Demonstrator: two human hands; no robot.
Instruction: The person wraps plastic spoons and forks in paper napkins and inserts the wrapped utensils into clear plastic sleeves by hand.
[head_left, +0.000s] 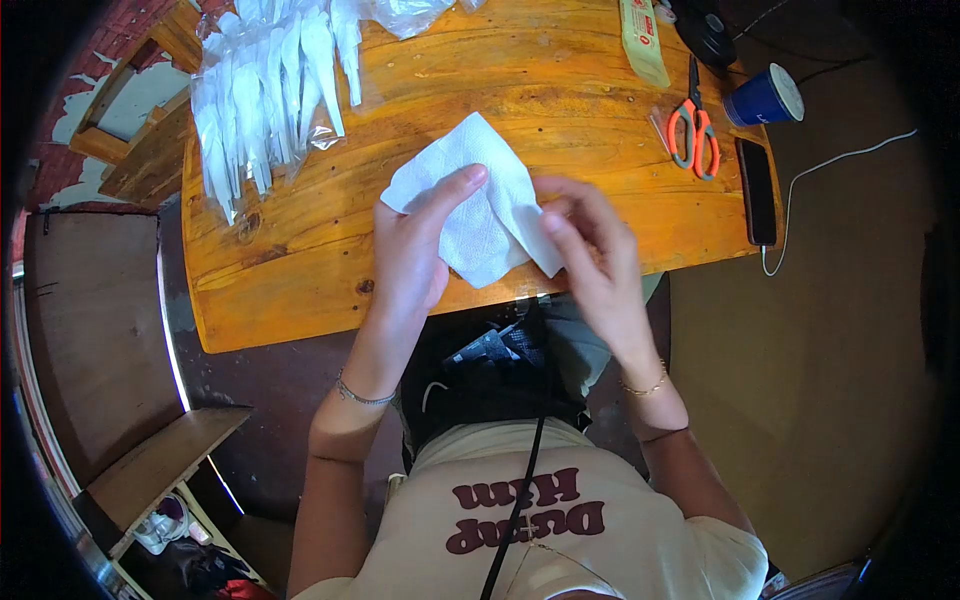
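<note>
A white paper napkin point(478, 232), partly folded and creased, is held above the near edge of the wooden table point(300, 290). My left hand point(418, 225) grips its left part, with the thumb lying on top and the other fingers hidden beneath. At the napkin's right edge is my right hand point(595, 240), its thumb and curled fingers pinching the paper's lower right side. One pointed corner of the napkin points away from me.
Wrapped white plastic cutlery point(270, 90) lies at the back left. On the right are orange-handled scissors point(692, 135), a blue cup point(765, 97), a phone point(755, 190) with a white cable point(850, 155), and a yellowish packet point(643, 40).
</note>
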